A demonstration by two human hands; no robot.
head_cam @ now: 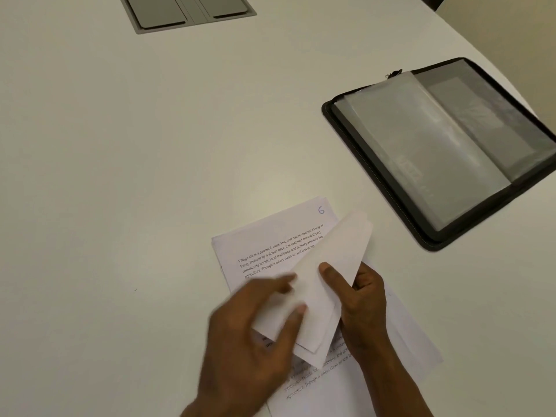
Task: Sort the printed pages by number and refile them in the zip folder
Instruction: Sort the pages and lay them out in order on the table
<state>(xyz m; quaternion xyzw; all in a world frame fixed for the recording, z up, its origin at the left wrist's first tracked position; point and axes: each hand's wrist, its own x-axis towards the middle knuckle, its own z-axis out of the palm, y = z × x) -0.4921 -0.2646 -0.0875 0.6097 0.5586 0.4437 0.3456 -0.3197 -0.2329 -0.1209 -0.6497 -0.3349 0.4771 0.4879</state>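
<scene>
A stack of printed pages [279, 239] lies on the white table in front of me; its top sheet shows text and a handwritten 6 in the far right corner. Both hands hold a few pages [334, 254] lifted off the stack, blank side towards me. My right hand [361, 296] grips their right edge, thumb on top. My left hand [255, 326], blurred by motion, pinches their near left part between thumb and fingers. The black zip folder [376, 176] lies open to the right, its clear plastic sleeves [427, 145] showing. Another printed sheet [361, 368] lies under my hands.
A grey recessed cable hatch [186, 12] sits in the table at the far edge. The table's right edge [493, 46] runs diagonally behind the folder.
</scene>
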